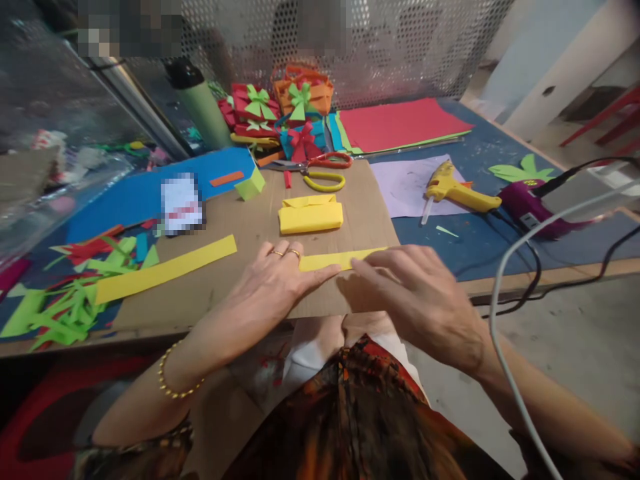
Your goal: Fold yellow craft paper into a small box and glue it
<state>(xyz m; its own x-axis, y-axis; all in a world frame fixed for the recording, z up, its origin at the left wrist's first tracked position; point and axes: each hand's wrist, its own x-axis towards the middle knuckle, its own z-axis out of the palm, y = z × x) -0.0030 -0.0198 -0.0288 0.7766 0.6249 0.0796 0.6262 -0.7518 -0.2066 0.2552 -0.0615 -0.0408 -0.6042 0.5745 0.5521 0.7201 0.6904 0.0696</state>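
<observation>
A yellow paper strip [345, 259] lies crosswise on the brown cardboard near its front edge. My left hand [277, 277], with rings and a beaded bracelet, holds the strip's left part, fingers bent over it and thumb stretched along its lower edge. At the other side my right hand [425, 293] grips the strip, fingertips near its middle; the right end is partly hidden under the fingers. Just beyond sits a small folded yellow paper box [311, 217] with a flap on top. Another yellow strip [167, 270] rests to the left.
Scissors [325, 175] lie behind the yellow box. A yellow glue gun [460, 190] rests on lilac paper [397, 187] at right, beside a white cable [500, 293]. Paper scraps [75, 300] pile up at left. Finished paper bags with bows [300, 100] and a green bottle [203, 107] stand behind.
</observation>
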